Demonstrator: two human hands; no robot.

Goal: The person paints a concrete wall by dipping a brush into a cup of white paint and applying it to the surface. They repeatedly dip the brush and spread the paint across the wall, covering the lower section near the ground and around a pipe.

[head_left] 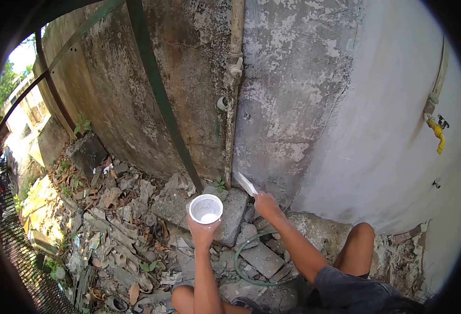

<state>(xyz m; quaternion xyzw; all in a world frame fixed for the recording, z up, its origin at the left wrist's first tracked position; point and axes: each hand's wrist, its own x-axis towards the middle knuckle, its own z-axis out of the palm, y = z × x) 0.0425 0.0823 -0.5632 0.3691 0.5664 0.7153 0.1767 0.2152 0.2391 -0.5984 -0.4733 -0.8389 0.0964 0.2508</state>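
Observation:
My left hand [203,234] is wrapped round a white plastic tub [192,209], held upright with its mouth facing me. White paint [208,217] lies in the bottom of the tub. In my right hand [266,206] is a white-coated paintbrush [247,184], tilted up and to the left. Its tip is right at the lower wall [272,175], just right of the vertical pipe [231,136]. The wall there is grey and patchy, while a broad stretch farther right is smooth and white.
A slanted green metal post [162,99] stands left of the pipe. Concrete slabs [234,215], rubble and dry leaves cover the ground, with a green hose [239,264] looped among them. A yellow tap [437,135] juts from the right wall. Black mesh [15,246] runs along the left.

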